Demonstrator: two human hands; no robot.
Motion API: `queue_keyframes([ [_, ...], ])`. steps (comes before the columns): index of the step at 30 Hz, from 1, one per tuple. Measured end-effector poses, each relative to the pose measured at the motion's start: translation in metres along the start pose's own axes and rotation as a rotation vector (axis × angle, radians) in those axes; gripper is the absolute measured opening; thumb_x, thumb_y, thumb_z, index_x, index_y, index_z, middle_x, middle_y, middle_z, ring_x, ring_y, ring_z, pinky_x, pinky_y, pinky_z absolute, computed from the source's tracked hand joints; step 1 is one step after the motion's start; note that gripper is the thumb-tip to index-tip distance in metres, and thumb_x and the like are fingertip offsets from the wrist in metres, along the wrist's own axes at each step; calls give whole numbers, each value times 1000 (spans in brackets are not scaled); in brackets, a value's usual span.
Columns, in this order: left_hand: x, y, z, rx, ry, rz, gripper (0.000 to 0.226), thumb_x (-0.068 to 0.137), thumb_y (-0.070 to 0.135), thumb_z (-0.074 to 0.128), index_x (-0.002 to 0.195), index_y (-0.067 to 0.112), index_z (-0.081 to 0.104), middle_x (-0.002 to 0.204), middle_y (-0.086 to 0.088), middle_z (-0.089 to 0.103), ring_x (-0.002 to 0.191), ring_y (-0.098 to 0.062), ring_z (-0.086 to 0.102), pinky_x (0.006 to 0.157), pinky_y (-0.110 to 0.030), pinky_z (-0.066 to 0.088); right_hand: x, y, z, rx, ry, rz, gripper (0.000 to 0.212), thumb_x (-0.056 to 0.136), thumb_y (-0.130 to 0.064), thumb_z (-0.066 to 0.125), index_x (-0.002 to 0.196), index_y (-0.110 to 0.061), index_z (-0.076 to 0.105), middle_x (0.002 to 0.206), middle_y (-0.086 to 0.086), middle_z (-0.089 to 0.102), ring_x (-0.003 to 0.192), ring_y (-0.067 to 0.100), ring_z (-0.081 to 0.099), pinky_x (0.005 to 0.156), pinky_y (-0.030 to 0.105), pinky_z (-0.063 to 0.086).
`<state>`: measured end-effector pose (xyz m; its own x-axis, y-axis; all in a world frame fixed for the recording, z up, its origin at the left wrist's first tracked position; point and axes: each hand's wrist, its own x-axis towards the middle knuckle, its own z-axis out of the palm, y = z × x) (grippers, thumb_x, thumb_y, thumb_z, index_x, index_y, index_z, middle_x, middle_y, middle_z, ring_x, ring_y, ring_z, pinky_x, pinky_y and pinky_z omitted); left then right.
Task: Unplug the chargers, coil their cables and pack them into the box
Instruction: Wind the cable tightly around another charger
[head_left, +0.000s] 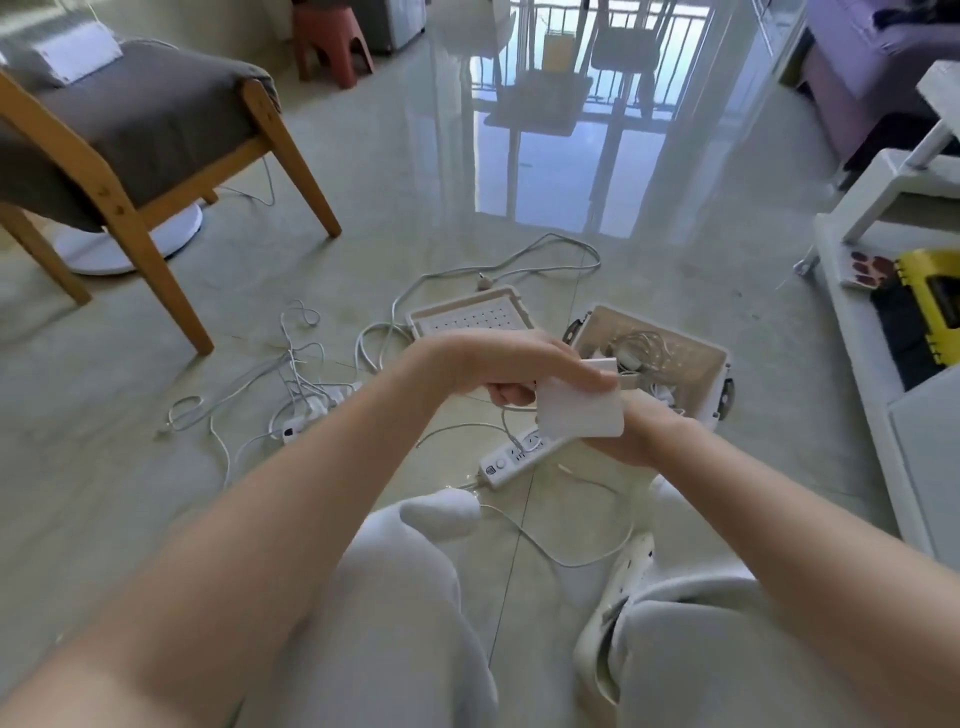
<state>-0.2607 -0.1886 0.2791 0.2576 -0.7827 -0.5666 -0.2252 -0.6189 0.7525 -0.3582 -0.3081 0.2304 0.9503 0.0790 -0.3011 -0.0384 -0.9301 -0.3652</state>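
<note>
As left hand (498, 364) and right hand (623, 439) clasp the charger (582, 413) — cable (508, 428) seemingly plugged in — tugging may drag the power strip (511, 458).

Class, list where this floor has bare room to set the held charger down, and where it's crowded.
Free for the charger: floor between box and white shelf; floor beyond the long cable, toward the chair. Crowded: cable tangle left of the power strip, and inside the box.

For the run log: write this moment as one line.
left hand grips white charger | right hand holds it from beneath | box open, cables inside | power strip on floor
</note>
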Motion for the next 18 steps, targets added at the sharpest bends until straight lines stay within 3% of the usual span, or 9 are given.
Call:
queue_keyframes([
  [3, -13, -3, 14, 181, 8, 12, 34, 81, 55, 63, 83, 21, 63, 70, -1, 43, 56, -16, 32, 47, -26, 20, -10, 2, -1, -137, -11, 36, 36, 93, -11, 46, 129, -13, 52, 134, 5, 50, 122, 17, 44, 93, 19, 29],
  [6, -28, -27, 21, 417, 141, 0, 36, 82, 57, 61, 82, 21, 62, 76, 1, 55, 68, -17, 48, 58, -30, 33, -7, -9, 3, -271, 54, -24, 17, 91, -21, 49, 99, -20, 64, 98, 2, 67, 94, 22, 62, 74, 29, 44],
  [9, -46, -62, 20, 525, 226, -57, 42, 77, 62, 62, 84, 20, 61, 77, 2, 58, 71, -16, 52, 60, -31, 34, -12, -22, 9, -260, 103, -58, 34, 95, -43, 42, 75, -19, 55, 71, -2, 58, 66, 18, 55, 53, 27, 33],
  [13, -65, -105, 12, 492, 351, -151, 40, 78, 63, 60, 76, 24, 51, 76, 5, 54, 71, -15, 50, 60, -30, 33, -18, -23, 26, -179, 183, -53, 35, 97, -42, 38, 82, -19, 59, 73, -3, 59, 72, 21, 57, 60, 29, 32],
  [18, -55, -119, 21, 552, 525, -206, 41, 89, 57, 49, 100, 18, 47, 101, -4, 60, 84, -20, 50, 66, -33, 36, -15, -35, 38, -132, 387, -69, 34, 97, -37, 39, 85, -15, 63, 76, 2, 66, 74, 28, 59, 59, 30, 31],
])
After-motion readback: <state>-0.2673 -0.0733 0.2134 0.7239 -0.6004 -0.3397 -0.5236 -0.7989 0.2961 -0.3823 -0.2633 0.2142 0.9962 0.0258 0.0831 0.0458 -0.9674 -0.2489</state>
